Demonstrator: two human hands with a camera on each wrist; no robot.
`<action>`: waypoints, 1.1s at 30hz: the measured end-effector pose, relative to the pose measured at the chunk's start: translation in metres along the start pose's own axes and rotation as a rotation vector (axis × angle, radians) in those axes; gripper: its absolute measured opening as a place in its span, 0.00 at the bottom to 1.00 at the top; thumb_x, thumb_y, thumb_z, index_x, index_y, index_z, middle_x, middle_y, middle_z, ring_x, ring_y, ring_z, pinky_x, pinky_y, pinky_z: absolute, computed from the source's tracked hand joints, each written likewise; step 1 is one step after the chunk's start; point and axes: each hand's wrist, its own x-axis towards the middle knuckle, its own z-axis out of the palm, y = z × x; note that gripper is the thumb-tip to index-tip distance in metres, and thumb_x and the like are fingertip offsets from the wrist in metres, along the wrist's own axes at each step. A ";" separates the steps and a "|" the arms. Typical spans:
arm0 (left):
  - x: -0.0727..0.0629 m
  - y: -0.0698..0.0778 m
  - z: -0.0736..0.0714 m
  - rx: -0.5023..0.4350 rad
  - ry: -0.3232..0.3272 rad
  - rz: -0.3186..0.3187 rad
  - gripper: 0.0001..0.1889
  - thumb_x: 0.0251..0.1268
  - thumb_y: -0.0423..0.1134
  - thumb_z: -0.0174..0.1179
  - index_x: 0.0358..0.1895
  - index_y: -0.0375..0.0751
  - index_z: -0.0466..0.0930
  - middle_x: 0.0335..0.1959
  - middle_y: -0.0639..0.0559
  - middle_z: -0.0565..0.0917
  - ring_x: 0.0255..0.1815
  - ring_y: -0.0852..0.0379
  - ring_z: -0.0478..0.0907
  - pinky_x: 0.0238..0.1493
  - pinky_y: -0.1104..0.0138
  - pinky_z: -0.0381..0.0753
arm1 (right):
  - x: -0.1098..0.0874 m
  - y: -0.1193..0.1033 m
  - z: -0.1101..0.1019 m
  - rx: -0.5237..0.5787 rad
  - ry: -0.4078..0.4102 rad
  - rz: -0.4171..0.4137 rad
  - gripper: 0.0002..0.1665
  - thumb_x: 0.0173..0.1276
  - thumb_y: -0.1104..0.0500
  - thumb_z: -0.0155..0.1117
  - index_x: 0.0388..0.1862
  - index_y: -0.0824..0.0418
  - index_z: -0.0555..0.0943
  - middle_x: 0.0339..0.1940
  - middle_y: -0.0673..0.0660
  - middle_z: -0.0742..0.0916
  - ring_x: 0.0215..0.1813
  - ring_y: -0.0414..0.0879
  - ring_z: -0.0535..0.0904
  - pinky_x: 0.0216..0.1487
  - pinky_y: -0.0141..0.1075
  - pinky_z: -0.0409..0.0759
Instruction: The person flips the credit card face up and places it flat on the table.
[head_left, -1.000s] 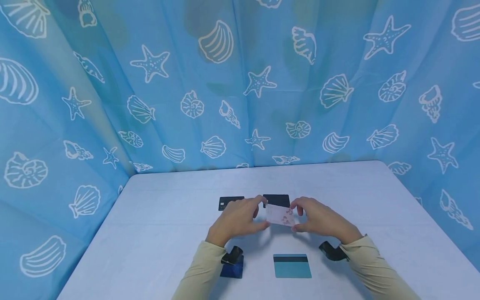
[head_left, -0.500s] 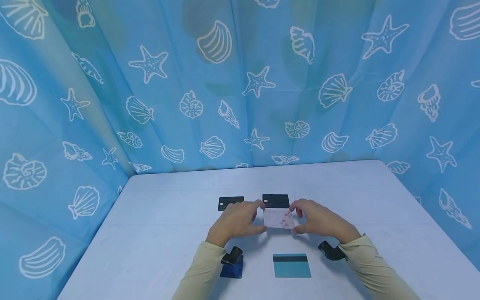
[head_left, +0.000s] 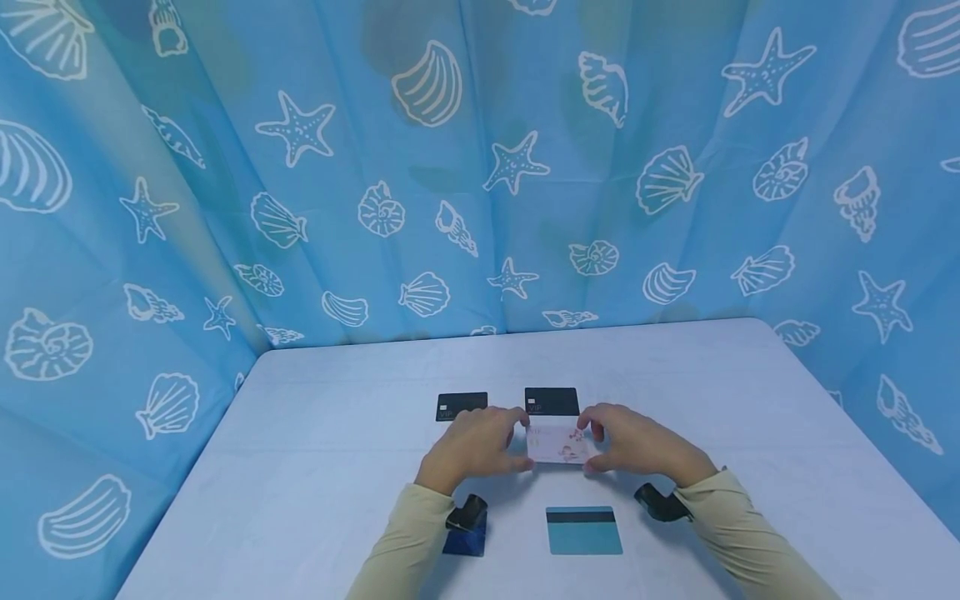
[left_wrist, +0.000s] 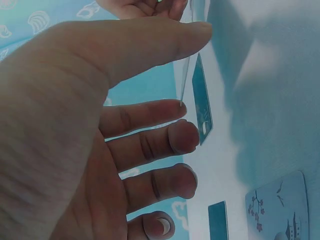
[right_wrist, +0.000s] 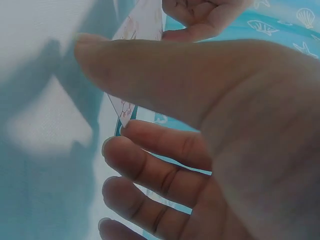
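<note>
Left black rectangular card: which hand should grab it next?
Probably the left hand: in the head view, it partly covers that black card. The right hand is farther. Both hold the pink flowered card.

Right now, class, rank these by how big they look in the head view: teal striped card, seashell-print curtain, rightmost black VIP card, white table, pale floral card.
Seashell-print curtain
White table
Teal striped card and pale floral card, unranked: fingers overlap the floral one
Rightmost black VIP card
</note>
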 end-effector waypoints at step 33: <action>0.002 0.005 0.012 0.026 -0.042 -0.051 0.29 0.58 0.56 0.75 0.61 0.50 0.82 0.30 0.59 0.80 0.28 0.62 0.72 0.31 0.70 0.70 | 0.004 0.000 0.009 0.003 -0.017 0.037 0.30 0.52 0.57 0.85 0.53 0.57 0.82 0.35 0.51 0.80 0.40 0.44 0.75 0.40 0.38 0.75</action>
